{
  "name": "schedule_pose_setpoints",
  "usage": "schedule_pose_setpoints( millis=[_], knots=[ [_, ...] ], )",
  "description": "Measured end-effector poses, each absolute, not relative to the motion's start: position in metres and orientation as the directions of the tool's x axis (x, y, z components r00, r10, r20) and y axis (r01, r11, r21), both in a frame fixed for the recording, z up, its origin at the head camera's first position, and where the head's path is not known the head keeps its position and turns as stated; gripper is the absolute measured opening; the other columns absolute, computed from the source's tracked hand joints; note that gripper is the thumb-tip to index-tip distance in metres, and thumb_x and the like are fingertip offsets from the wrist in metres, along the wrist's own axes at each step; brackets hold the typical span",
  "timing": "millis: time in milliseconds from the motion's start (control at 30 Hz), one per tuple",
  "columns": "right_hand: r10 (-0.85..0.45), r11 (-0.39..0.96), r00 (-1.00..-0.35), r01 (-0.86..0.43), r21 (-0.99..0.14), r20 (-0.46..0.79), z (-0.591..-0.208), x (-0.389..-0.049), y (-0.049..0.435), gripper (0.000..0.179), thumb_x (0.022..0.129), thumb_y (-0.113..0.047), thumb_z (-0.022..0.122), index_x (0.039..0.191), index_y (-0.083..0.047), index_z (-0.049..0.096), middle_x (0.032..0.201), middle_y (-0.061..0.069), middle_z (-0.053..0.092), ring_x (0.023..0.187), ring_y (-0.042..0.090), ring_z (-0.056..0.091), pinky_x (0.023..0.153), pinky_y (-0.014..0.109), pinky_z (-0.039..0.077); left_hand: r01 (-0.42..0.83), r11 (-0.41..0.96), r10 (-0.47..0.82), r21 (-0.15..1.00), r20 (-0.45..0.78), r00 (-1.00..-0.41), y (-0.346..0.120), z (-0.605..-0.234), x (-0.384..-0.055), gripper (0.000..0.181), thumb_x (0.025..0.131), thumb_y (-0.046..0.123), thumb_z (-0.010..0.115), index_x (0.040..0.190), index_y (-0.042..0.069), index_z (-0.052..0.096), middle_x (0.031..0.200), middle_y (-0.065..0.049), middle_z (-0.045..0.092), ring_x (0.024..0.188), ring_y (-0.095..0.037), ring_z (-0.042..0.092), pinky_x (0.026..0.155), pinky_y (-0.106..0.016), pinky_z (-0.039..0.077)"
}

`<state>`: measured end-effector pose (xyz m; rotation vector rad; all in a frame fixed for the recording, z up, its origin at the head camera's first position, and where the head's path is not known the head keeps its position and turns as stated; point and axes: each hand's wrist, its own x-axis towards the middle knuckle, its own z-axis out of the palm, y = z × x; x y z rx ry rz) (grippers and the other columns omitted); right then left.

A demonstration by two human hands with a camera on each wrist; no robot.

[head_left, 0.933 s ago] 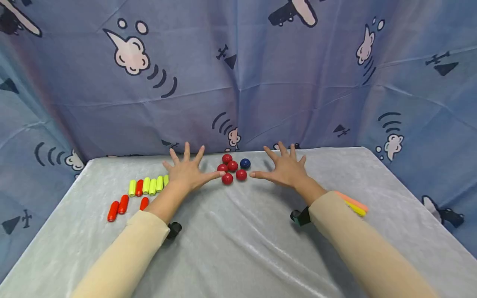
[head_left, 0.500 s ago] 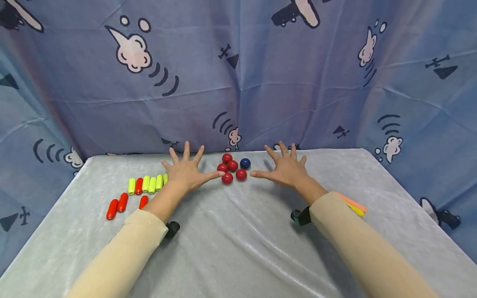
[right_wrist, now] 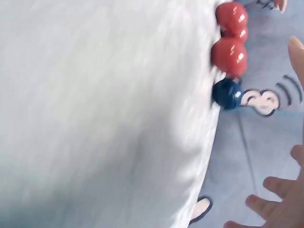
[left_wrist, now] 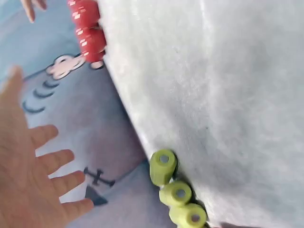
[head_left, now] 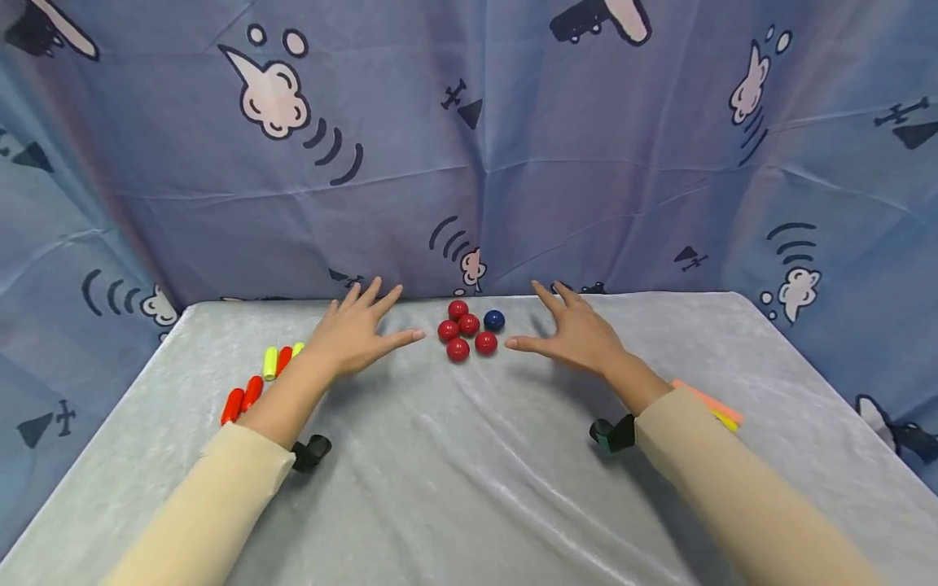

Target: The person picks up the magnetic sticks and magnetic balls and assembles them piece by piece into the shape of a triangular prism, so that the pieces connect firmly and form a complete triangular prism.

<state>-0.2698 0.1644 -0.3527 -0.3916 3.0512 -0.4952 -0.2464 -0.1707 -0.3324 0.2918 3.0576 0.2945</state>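
Both hands hold nothing, their fingers spread over the far part of the table. My left hand is left of a cluster of several glossy red balls, its thumb pointing at them from a short gap. My right hand is on the cluster's other side, thumb tip close to the nearest red ball. A dark blue ball sits at the cluster's back right; the right wrist view shows this blue ball beside red ones. In the left wrist view, yellow-green cylinders lie below the spread left hand.
Red cylinders and a yellow-green cylinder lie left of my left forearm, which hides others. An orange strip and a yellow strip are partly under my right sleeve. A patterned blue curtain hangs behind the grey-white table.
My left hand has moved left, away from the balls, and turned; its forearm now covers more of the cylinders. My right hand has turned slightly. The head view has shifted a little.
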Motion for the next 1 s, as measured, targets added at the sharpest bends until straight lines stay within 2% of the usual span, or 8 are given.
schedule_pose_setpoints(
  millis=[100,167,300,433,567,733,867,1000],
  knots=[
    [-0.287,0.873,-0.955,-0.292,-0.392,0.073,-0.351,-0.268,0.159,0.112,0.078,-0.077,0.066,0.164,-0.029,0.012,0.168,0.019,0.019,0.151,0.045,0.029,0.107,0.071,0.04,0.224,0.947,0.225,0.228,0.021,-0.974,-0.185,-0.328,-0.239,0.082,0.097,0.067,0.049,0.161,0.02,0.029,0.168,-0.014,0.024,0.155,-0.04,0.023,0.122,-0.063,0.022],
    [-0.309,0.828,-0.941,-0.338,-0.447,0.139,-0.35,-0.267,0.153,0.109,0.079,-0.071,0.071,0.163,-0.028,0.017,0.167,0.016,0.024,0.15,0.042,0.032,0.108,0.069,0.04,0.221,0.942,0.215,0.254,0.05,-0.975,-0.194,-0.327,-0.234,0.074,0.099,0.056,0.054,0.158,0.016,0.035,0.164,-0.016,0.033,0.151,-0.039,0.033,0.119,-0.062,0.03],
    [-0.337,0.687,-0.89,-0.455,-0.567,0.306,-0.353,-0.263,0.135,0.09,0.083,-0.047,0.08,0.157,-0.021,0.038,0.159,0.012,0.041,0.143,0.036,0.044,0.109,0.063,0.043,0.152,0.936,0.133,0.317,0.081,-0.988,-0.205,-0.328,-0.224,0.059,0.099,0.043,0.061,0.148,0.011,0.051,0.149,-0.016,0.054,0.136,-0.039,0.052,0.105,-0.059,0.046],
    [-0.296,0.507,-0.857,-0.515,-0.691,0.421,-0.363,-0.258,0.116,0.073,0.086,-0.029,0.081,0.15,-0.014,0.048,0.147,0.012,0.054,0.13,0.031,0.057,0.102,0.053,0.052,0.046,0.931,0.011,0.362,0.099,-0.995,-0.209,-0.335,-0.216,0.05,0.097,0.035,0.066,0.138,0.008,0.061,0.13,-0.016,0.068,0.119,-0.037,0.064,0.09,-0.055,0.054],
    [-0.201,0.421,-0.866,-0.498,-0.758,0.457,-0.376,-0.255,0.114,0.058,0.089,-0.02,0.078,0.141,-0.01,0.055,0.138,0.012,0.062,0.12,0.031,0.063,0.095,0.05,0.056,-0.008,0.93,-0.058,0.368,0.127,-0.99,-0.202,-0.344,-0.214,0.046,0.096,0.031,0.068,0.134,0.006,0.064,0.126,-0.018,0.069,0.113,-0.038,0.067,0.086,-0.054,0.056],
    [-0.179,0.455,-0.884,-0.464,-0.76,0.433,-0.393,-0.254,0.125,0.043,0.088,-0.016,0.078,0.128,-0.006,0.065,0.127,0.013,0.067,0.113,0.032,0.067,0.088,0.049,0.058,-0.037,0.936,-0.084,0.351,0.118,-0.989,-0.192,-0.358,-0.215,0.047,0.095,0.03,0.069,0.132,0.001,0.064,0.128,-0.023,0.067,0.112,-0.042,0.066,0.084,-0.055,0.056],
    [-0.2,0.458,-0.899,-0.438,-0.773,0.39,-0.403,-0.259,0.125,0.038,0.088,-0.016,0.079,0.123,-0.004,0.07,0.122,0.014,0.067,0.11,0.032,0.068,0.089,0.049,0.059,-0.048,0.947,-0.09,0.319,0.118,-0.989,-0.194,-0.361,-0.214,0.047,0.092,0.026,0.072,0.131,0.001,0.065,0.125,-0.024,0.068,0.112,-0.044,0.066,0.082,-0.056,0.056],
    [-0.23,0.458,-0.904,-0.427,-0.78,0.36,-0.413,-0.265,0.117,0.042,0.088,-0.017,0.079,0.128,-0.006,0.068,0.124,0.014,0.068,0.11,0.031,0.068,0.093,0.048,0.057,-0.038,0.962,-0.077,0.269,0.137,-0.988,-0.202,-0.36,-0.213,0.042,0.09,0.022,0.072,0.127,0.002,0.067,0.12,-0.024,0.069,0.108,-0.045,0.066,0.079,-0.057,0.055]
  ],
)
